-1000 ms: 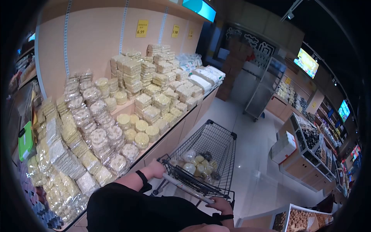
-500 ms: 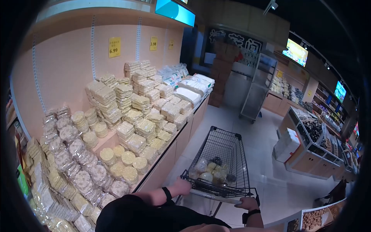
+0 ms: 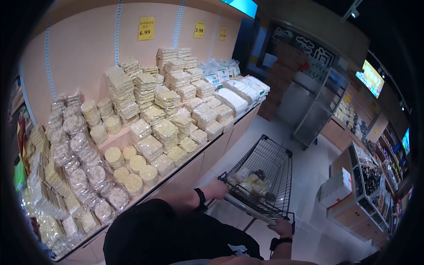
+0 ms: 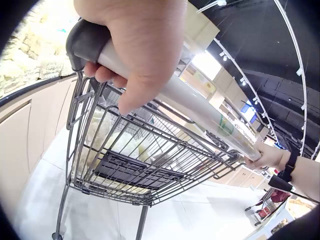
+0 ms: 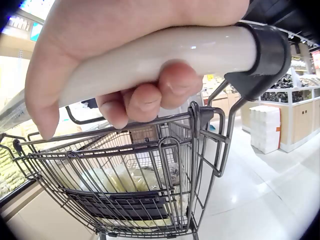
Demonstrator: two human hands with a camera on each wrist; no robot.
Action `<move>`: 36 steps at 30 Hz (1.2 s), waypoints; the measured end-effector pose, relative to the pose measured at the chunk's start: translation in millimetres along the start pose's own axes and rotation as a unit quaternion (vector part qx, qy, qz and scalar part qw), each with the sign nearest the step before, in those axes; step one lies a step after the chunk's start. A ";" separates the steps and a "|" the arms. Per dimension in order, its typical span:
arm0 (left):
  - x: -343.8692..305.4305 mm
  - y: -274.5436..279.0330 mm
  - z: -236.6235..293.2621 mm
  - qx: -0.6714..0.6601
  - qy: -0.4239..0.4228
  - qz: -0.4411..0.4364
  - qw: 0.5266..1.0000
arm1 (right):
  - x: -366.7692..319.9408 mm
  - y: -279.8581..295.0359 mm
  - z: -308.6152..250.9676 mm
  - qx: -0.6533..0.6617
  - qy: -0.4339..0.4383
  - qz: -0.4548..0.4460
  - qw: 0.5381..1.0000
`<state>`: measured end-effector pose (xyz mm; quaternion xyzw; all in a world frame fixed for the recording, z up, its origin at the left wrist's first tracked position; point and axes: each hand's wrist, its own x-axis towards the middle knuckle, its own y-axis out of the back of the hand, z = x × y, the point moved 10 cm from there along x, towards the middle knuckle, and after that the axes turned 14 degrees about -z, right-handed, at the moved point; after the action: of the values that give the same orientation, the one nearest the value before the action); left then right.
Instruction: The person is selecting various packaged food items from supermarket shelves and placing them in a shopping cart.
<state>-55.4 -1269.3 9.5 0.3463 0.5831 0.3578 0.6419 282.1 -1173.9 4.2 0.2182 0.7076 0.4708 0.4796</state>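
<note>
Both hands grip the pale handle (image 3: 249, 207) of a dark wire shopping cart (image 3: 276, 161). My left hand (image 3: 216, 189) is wrapped around the handle's left end, beside its black end cap, as the left wrist view shows. At the other end, my right hand (image 3: 282, 227) has its fingers curled under the bar and its thumb over the near side. Several clear bags (image 3: 252, 183) of pale, rounded goods and a few darker ones lie in the near part of the basket; their kind is unclear.
Along the left runs a display counter (image 3: 190, 165) stacked with wrapped dried noodle cakes (image 3: 165, 132), with white sacks (image 3: 232, 101) at its far end. Ahead stands a metal rack (image 3: 316, 117). A white box (image 3: 335, 187) sits against a display stand (image 3: 362, 194) on the right.
The cart has rolled forward along the counter, past the round noodle stacks, with both hands staying on the handle. The head view has swung and tilted.
</note>
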 end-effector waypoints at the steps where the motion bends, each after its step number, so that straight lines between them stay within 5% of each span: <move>1: 9.4 7.5 -3.2 -0.003 0.005 0.007 1.000 | 11.8 6.7 1.8 0.009 -0.005 -0.006 1.000; 11: 106.8 47.7 -45.3 -0.022 0.060 0.012 0.998 | 109.8 55.7 20.9 -0.004 0.024 -0.019 1.000; 14: 114.1 70.5 -51.6 -0.031 0.062 0.096 0.993 | 127.2 68.2 20.9 -0.002 0.052 0.013 0.999; 29: 169.3 101.0 -80.8 -0.015 0.065 0.022 0.998 | 188.2 105.7 16.0 0.017 0.050 -0.026 0.998; 36: 203.2 119.4 -100.3 -0.021 0.037 -0.026 0.999 | 216.9 131.6 12.2 0.010 0.050 0.022 0.998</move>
<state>-149.0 -1031.0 2.6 0.3036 0.6075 0.3659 0.6363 177.5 -942.7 15.6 0.2144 0.7304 0.4847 0.4308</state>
